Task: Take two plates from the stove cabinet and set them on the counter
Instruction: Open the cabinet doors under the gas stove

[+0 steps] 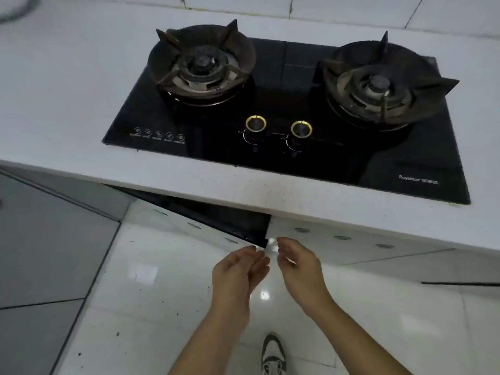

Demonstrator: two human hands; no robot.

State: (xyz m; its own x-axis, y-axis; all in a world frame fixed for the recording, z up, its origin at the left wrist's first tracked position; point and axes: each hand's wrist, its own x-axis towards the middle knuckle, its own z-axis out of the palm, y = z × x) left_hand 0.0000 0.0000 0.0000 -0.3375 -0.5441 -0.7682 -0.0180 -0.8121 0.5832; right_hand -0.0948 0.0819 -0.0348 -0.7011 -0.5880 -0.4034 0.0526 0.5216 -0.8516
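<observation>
A white counter [67, 85] carries a black glass gas stove [284, 147] with two burners. Under its front edge the left cabinet door [211, 226] stands partly swung out, leaving a dark gap. The right door [338, 239] looks closed. My left hand [238, 272] and my right hand [297, 263] hover side by side just below the corner of the swung-out door, fingers apart, holding nothing. No plates show; the cabinet's inside is hidden by the counter edge.
White floor tiles [151, 293] lie below, with grey tiles [40, 253] to the left. A shoe [273, 355] shows at the bottom. Two knobs with gold rings [278, 127] sit on the stove front. Tiled wall runs behind the counter.
</observation>
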